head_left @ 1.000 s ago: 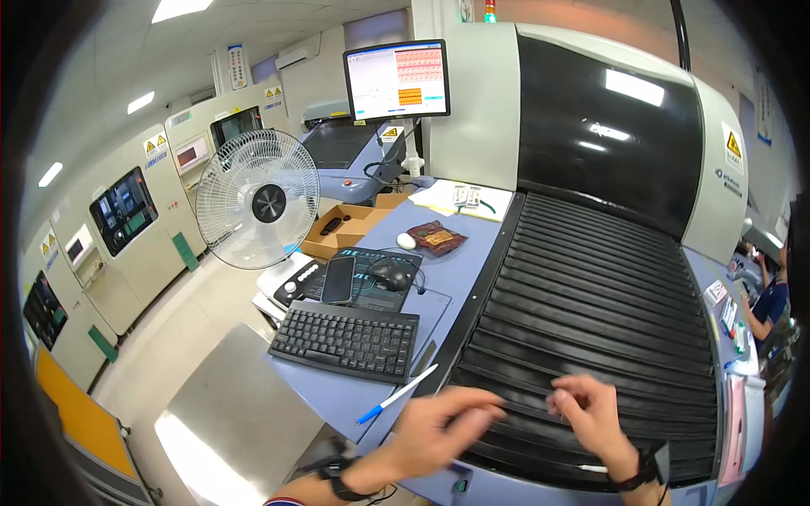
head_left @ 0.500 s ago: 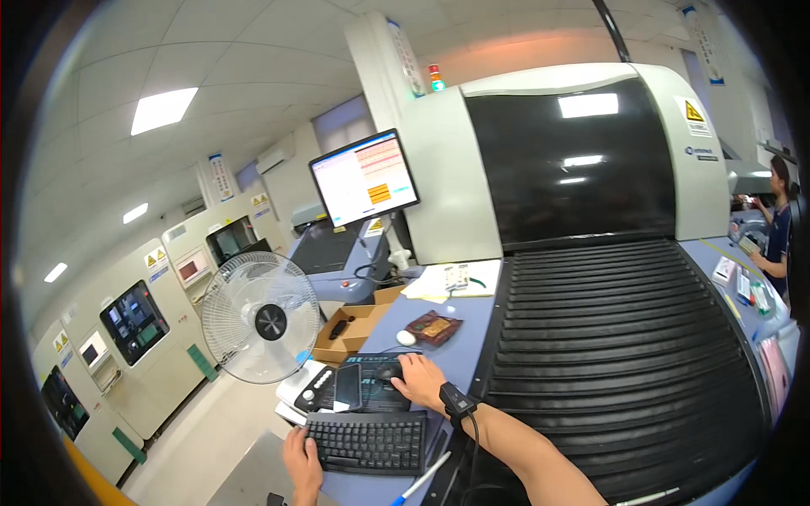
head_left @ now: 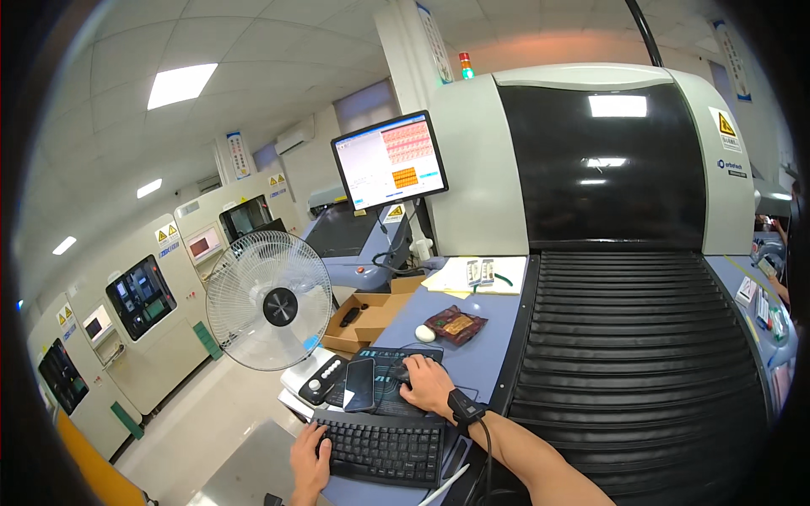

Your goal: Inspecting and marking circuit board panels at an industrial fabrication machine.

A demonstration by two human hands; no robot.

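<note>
My right hand [head_left: 424, 384] rests on a black computer mouse [head_left: 399, 372] that sits on a dark mouse pad [head_left: 378, 396] on the blue machine shelf. A black wristband with a cable is on that wrist. My left hand [head_left: 309, 453] lies on the left edge of a black keyboard [head_left: 386, 449], fingers on the keys. A black phone [head_left: 360, 384] lies on the pad just left of the mouse. Above, a monitor [head_left: 390, 161] on a stand shows a lit screen.
A white desk fan [head_left: 269, 300] stands left of the shelf. An open cardboard box [head_left: 369, 318], a white mouse [head_left: 425, 334], a dark foil pouch [head_left: 456, 325] and papers [head_left: 474, 277] lie further back. A black ribbed cover [head_left: 637, 354] fills the right. Another person's arm [head_left: 780, 287] shows far right.
My head has tipped up from the ribbed cover. My right hand moved from the cover's front edge onto the mouse, and my left hand went to the keyboard.
</note>
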